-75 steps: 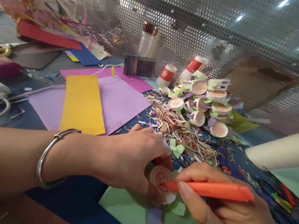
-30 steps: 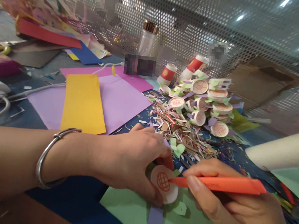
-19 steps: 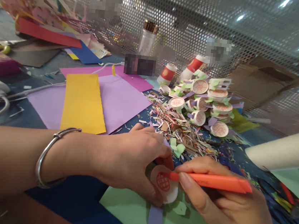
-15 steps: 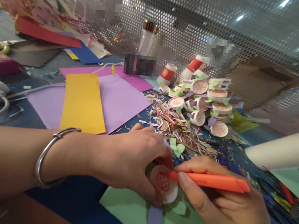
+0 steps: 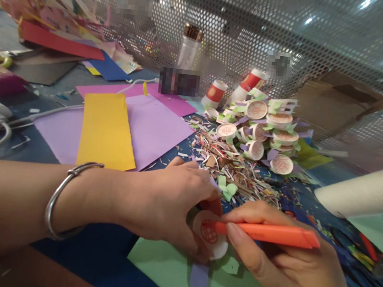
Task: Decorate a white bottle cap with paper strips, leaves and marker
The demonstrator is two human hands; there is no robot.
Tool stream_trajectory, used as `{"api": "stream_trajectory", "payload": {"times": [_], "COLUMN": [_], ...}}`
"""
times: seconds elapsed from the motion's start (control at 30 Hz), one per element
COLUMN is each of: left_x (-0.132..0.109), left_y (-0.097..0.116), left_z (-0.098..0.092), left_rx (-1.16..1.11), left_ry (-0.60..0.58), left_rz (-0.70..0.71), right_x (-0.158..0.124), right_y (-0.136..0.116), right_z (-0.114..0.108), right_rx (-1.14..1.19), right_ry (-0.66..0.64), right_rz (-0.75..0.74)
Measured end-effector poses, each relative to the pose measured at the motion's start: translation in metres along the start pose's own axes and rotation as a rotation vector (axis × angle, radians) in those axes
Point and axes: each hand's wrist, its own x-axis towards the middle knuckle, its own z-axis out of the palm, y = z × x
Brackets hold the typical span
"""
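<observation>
My left hand (image 5: 177, 206) is closed around a small white paper cup piece (image 5: 219, 250) with green and purple paper strips sticking out from it. On the cup's round face is a red grid-patterned drawing (image 5: 209, 232). In my right hand (image 5: 287, 269) is an orange marker (image 5: 271, 233), pinched between thumb and fingers. Its tip meets the upper right part of the drawing. Beneath the cup lies a light green paper sheet (image 5: 159, 269). Behind my hands stands a pile of similar cup pieces (image 5: 257, 109) with red drawings on their faces.
Paper scraps (image 5: 230, 166) are heaped before the pile. Purple (image 5: 165, 131) and yellow paper (image 5: 106, 129) lie left. A white tube (image 5: 366, 191) extends at the right. A glass bottle (image 5: 189, 46) and red-and-white cups (image 5: 214, 93) stand near the perforated metal panel (image 5: 227, 9).
Red lines in the drawing have grown slightly denser. The marker and both hands have barely shifted, and the cup stays in my left hand.
</observation>
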Motion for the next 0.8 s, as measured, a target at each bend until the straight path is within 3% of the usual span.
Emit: {"api": "stream_trajectory", "payload": {"times": [0.33, 0.8], "left_x": [0.0, 0.0], "left_y": [0.0, -0.002], "left_z": [0.0, 0.003], "left_rx": [-0.006, 0.001], "left_ry": [-0.011, 0.037], "left_rz": [0.004, 0.011], "right_x": [-0.003, -0.004], "right_y": [0.008, 0.009], "right_z": [0.0, -0.002], "right_rx": [0.01, 0.026], "right_ry": [0.022, 0.15], "right_rz": [0.025, 0.061]}}
